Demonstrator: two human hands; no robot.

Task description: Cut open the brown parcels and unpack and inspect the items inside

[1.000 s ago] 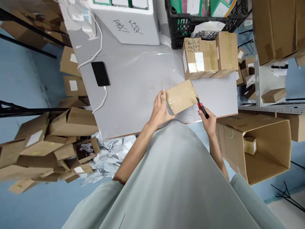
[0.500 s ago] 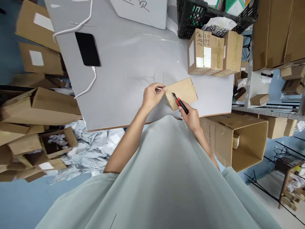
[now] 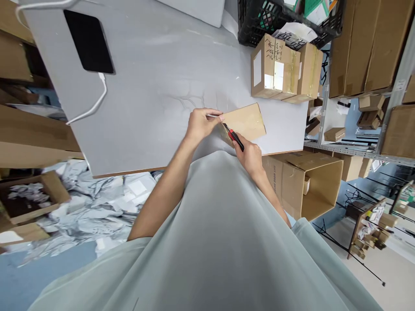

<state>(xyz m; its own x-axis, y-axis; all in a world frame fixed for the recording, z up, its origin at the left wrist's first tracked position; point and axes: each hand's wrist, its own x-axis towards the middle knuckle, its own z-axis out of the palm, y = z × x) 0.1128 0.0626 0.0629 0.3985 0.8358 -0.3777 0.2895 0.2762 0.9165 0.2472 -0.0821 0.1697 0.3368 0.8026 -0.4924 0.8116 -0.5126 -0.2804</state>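
A small tan cardboard box [image 3: 245, 120] lies at a slant near the front edge of the table, with shiny clear tape at its left end. My left hand [image 3: 201, 124] is closed at that end, thumb and fingers pinching the box's upper left corner. A thin pale sliver shows between those fingers; I cannot tell what it is. In my right hand [image 3: 249, 155] is a red and black utility knife [image 3: 234, 137]. Its blade points up and left to the taped end, close to my left fingertips. Whether the blade is in the tape cannot be made out.
Taped cartons [image 3: 274, 67] stand at the back right, before a black crate [image 3: 259, 21]. A phone [image 3: 89, 41] on a white cable lies left. A large open carton [image 3: 288, 185] sits below the table's right edge. Crumpled grey packaging [image 3: 103, 207] covers the lower left.
The view has shifted, so phone and table sit further left. The knife tip has moved from the box's top toward its left end, nearer my left fingers. Both hands keep their grip.
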